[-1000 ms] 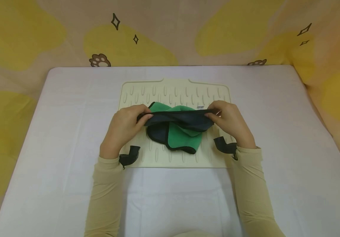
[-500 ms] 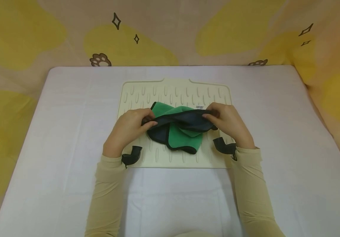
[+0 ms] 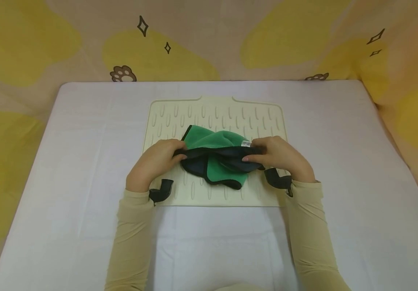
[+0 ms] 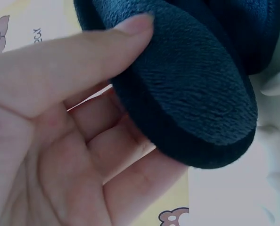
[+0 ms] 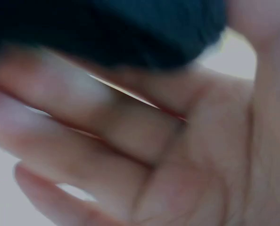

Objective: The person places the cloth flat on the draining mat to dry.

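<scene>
A microfiber cloth, green on one face and dark navy on the other with black edging, lies crumpled on a cream ridged mat. My left hand pinches the left end of its raised navy fold between thumb and fingers. At the fold's right end, my right hand grips the cloth beside a small white tag. The left wrist view shows the left thumb pressed on the plush navy face, fingers beneath. In the right wrist view the cloth is blurred, above the fingers.
The mat lies on a table under a white cloth. A yellow and beige patterned curtain with paw prints surrounds the table's back and sides. Black wrist mounts jut inward from both sleeves.
The fold, stretched straight between the hands a second ago, is slacker and lower. Both hands have come slightly nearer the person, and the left has shifted a little rightward.
</scene>
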Demonstrator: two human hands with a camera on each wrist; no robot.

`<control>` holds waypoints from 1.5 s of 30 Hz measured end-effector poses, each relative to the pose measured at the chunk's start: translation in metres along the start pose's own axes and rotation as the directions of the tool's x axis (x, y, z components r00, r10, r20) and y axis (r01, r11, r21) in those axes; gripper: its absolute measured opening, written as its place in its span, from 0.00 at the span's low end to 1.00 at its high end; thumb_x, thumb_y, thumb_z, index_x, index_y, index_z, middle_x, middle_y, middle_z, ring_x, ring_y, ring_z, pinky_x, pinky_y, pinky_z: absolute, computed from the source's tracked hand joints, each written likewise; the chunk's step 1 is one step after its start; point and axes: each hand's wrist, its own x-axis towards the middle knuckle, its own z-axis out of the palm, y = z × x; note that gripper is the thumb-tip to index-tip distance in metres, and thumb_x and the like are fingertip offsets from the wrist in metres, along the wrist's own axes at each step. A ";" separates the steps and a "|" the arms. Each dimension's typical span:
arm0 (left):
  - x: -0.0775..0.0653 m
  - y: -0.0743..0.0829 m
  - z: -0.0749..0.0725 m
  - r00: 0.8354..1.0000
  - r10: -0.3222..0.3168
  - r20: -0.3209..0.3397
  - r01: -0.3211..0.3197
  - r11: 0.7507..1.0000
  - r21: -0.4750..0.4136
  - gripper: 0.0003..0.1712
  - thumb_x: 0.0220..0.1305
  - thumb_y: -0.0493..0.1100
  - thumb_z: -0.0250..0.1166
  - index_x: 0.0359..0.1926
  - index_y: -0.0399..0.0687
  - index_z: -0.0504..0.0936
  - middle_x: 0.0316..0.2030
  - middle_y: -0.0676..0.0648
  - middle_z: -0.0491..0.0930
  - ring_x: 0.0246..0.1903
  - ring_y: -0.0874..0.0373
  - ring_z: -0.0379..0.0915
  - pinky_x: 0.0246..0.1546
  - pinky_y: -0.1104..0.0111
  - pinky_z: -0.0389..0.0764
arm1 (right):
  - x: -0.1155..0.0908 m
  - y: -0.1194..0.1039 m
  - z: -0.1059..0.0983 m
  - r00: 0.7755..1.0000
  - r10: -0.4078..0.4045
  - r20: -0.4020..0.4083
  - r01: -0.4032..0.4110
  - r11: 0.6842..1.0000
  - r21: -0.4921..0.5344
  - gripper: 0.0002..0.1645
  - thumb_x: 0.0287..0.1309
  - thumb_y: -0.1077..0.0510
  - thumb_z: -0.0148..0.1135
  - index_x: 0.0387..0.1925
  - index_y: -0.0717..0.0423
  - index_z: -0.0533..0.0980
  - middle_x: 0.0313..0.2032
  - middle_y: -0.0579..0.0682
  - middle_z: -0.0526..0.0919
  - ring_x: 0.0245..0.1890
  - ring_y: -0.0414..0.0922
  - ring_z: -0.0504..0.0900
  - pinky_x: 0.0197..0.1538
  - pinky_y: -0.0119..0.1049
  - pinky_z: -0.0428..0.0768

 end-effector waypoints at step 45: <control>-0.005 -0.009 -0.005 0.984 -0.085 -0.158 0.086 0.996 0.004 0.08 0.66 0.37 0.59 0.41 0.36 0.80 0.36 0.39 0.83 0.34 0.48 0.77 0.40 0.55 0.75 | 0.002 0.013 -0.002 0.968 -0.113 -0.224 0.114 0.993 -0.008 0.11 0.59 0.57 0.64 0.24 0.57 0.73 0.18 0.44 0.63 0.21 0.41 0.64 0.29 0.35 0.64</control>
